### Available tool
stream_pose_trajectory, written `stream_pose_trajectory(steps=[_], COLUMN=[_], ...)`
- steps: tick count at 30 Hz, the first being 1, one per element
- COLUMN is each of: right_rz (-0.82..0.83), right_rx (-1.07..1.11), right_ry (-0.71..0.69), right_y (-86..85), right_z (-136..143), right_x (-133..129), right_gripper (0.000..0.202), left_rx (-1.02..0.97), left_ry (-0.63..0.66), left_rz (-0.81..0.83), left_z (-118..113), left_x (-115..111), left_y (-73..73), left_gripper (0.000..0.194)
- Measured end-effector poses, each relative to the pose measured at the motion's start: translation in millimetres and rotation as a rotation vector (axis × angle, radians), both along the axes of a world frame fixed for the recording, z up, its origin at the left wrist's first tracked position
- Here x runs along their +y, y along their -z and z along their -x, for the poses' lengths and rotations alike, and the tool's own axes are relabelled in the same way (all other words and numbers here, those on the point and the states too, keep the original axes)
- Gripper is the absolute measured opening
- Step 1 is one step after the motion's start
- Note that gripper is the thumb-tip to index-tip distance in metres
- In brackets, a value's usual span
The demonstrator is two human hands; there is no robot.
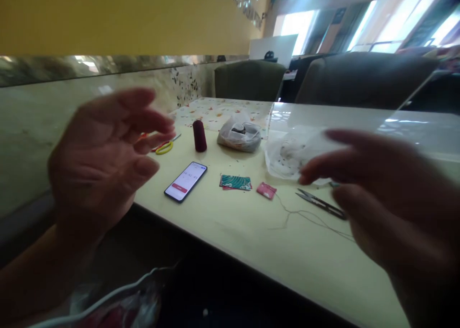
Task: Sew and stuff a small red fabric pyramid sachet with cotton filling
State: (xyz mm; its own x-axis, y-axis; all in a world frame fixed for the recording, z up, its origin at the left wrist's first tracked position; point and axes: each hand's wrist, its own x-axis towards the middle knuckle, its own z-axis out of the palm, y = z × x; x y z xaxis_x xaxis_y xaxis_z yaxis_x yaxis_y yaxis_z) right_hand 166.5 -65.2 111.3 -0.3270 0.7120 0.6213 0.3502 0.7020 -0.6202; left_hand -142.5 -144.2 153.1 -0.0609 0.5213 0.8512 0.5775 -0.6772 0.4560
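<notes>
My left hand (104,155) is raised at the left, fingers curved and apart, with nothing in it. On the other side my right hand (381,189) hovers in a blur, thumb and fingers apart and nothing seen between them. Thread snips (319,203) lie on the table close to the right hand. A small pink fabric pouch (266,190) has a long thread (305,214) trailing from it toward the right. Beside it lie teal wave-patterned fabric pieces (235,182). A phone (186,181) with a lit timer screen rests nearer the left hand.
Behind these stand a dark maroon thread spool (199,136), a filled plastic bag (240,135) and a thin clear bag (291,150). Yellow-handled scissors (164,148) lie partly behind the left hand. The table's front edge (215,252) runs diagonally; chairs (249,78) stand beyond.
</notes>
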Motion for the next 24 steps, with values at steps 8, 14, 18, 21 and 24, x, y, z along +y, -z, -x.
stream_pose_trajectory(steps=[8,14,18,21,24], right_rz=[0.09,0.255,0.361,0.386,0.416], right_rx=[-0.429,-0.309,-0.193,-0.141,-0.109], right_ry=[-0.386,-0.208,0.099,0.038,0.125], right_y=[83.9,145.9,173.7,183.9,187.7], right_z=[102.7,148.8,145.1,144.6,151.0], right_x=[24.0,-18.4,-36.9,-34.1,-37.0], right_gripper=[0.03,0.021,0.031,0.031,0.019], left_rx=[0.382,0.657,0.727,0.713,0.689], left_ry=[0.125,0.45,0.503,0.511,0.481], left_rz=[0.361,0.219,0.143,0.062,0.025], left_z=[6.4,-19.9,-17.3,-15.0,-15.6], left_x=[11.0,35.0,48.0,56.0,62.2], left_y=[96.8,150.7,157.1,161.7,170.8], left_gripper=[0.018,0.03,0.028,0.025,0.028])
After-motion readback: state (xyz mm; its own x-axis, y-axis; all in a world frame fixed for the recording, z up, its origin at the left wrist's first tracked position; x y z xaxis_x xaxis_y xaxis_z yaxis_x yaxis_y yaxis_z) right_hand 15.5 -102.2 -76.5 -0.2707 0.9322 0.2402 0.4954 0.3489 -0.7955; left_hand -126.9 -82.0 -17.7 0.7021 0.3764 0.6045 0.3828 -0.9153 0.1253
